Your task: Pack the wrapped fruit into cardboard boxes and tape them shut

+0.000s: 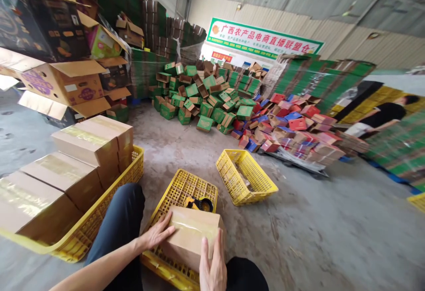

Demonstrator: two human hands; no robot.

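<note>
Both hands [158, 234] [212, 266] flat, fingers [168, 230] extended

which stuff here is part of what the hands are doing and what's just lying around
In use:
left hand
right hand
taped carton
tape dispenser
upturned yellow crate
sealed cartons

Lying about:
tipped yellow crate
green box heap
red and blue boxes

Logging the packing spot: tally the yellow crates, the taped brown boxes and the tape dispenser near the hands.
Yellow crates: 3
Taped brown boxes: 4, one under the left hand and right hand, three stacked in the left crate
Tape dispenser: 1
Total: 8
</note>
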